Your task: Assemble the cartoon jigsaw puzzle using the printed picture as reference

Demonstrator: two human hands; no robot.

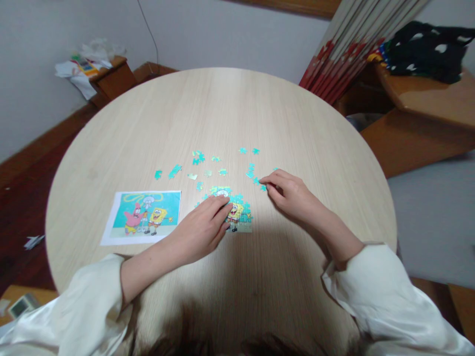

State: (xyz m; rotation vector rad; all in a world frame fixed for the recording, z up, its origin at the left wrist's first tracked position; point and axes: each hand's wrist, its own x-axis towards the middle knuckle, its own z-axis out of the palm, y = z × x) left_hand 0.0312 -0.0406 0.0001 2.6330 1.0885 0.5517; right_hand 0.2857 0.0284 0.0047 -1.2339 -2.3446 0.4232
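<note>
A partly joined jigsaw puzzle [243, 228] lies in front of me, with a yellow sponge character visible on its right side. My left hand [208, 217] lies over the left part of it, fingers stretched out and resting on the joined pieces, hiding what is beneath. To the right, my right hand [287, 190] has its index finger and thumb curled down at a small turquoise puzzle piece [256, 181]. Another turquoise piece [263, 188] lies just by the thumb. A printed reference picture [143, 215] of the cartoon characters lies left of the puzzle.
Several loose pieces are scattered beyond the puzzle, including a turquoise cluster [198, 158] and a pair of joined-looking pieces [175, 171]. They lie on a round wooden table [230, 109]. Behind it stand a small cabinet [115, 81] at left and a wooden desk [419, 116] at right.
</note>
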